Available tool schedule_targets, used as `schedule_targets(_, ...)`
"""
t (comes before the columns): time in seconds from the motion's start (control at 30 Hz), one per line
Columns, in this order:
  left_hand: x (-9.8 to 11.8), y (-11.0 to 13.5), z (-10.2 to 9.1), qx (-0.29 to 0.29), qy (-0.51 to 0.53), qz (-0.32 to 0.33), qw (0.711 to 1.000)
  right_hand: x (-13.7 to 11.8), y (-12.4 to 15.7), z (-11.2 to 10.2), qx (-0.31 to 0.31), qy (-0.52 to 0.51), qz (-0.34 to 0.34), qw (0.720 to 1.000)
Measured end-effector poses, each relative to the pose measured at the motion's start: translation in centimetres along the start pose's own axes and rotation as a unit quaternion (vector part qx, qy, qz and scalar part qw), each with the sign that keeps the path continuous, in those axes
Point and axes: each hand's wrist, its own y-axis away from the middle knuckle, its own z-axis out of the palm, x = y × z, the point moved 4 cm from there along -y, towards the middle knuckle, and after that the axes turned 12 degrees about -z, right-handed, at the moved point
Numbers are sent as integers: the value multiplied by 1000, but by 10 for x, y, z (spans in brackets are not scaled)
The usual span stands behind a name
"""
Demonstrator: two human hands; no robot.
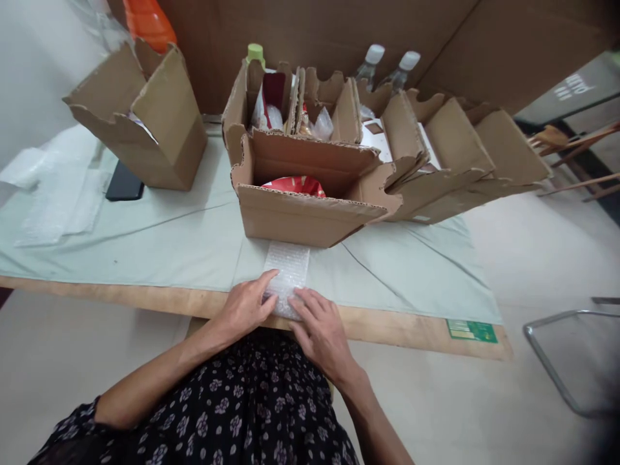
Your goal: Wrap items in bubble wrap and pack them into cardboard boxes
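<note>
A sheet of clear bubble wrap (287, 265) lies at the front of the table, its far end close to the front cardboard box. My left hand (249, 303) rests at its left edge, index finger and thumb stretched out and apart. On the right side of the wrap lies my right hand (320, 323), its fingers extended over the surface. Both hands touch the wrap without gripping it. Whether anything is inside the wrap I cannot tell.
Beyond the hands stands a cardboard box (300, 216) with a red packet (296, 186) inside. Several more open boxes are behind it. At left are another box (169, 152), a black phone-like slab (124, 182) and loose bubble wrap (58, 200). A metal chair frame (552, 368) stands at right.
</note>
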Motion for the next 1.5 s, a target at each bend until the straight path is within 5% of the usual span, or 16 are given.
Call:
schedule_targets(0.13, 7, 23, -18, 96, -20, 126, 987, 7, -5, 7, -4, -24, 8, 1000)
schedule_targets(0.23, 9, 35, -23, 74, -36, 202, 976, 12, -9, 4, 11, -86, 61, 994)
schedule_targets(0.43, 0, 1, -8, 83, -62, 119, 988, 13, -9, -12, 113, -2, 84, 990)
schedule_targets(0.6, -2, -4, -11, 118, -45, 94, 988, 13, -17, 2, 16, 33, -3, 999)
schedule_targets(0.67, -7, 5, -22, 126, 38, 45, 990, 20, -20, 5, 36, 7, 17, 999)
schedule_targets(0.77, -18, 19, -29, 58, 202, -106, 972, 29, -20, 3, 106, -77, 97, 987)
schedule_targets(0.87, -17, 24, -16, -68, 361, -200, 908, 27, -18, 0, 114, -198, 165, 960)
schedule_targets(1.0, -6, 19, 0, -125, 471, -183, 854, 17, -13, -2, 96, -271, 177, 941)
schedule_targets(1.17, 5, 16, 4, -171, 454, -124, 866, 20, -7, -9, 119, -359, 224, 898)
schedule_targets(1.3, 8, 9, -5, -166, 436, -48, 883, 20, -20, -61, 89, -309, 164, 933)
schedule_targets(1.37, 3, 3, -11, -112, 409, -4, 906, 26, -32, -114, 176, -178, 151, 956)
schedule_targets(1.43, -6, -3, -16, -34, 347, 17, 937, 32, -51, -172, 283, 0, 150, 947)
schedule_targets(1.5, -12, -8, -15, 29, 283, 36, 958, 36, -85, -211, 277, 163, 130, 938)
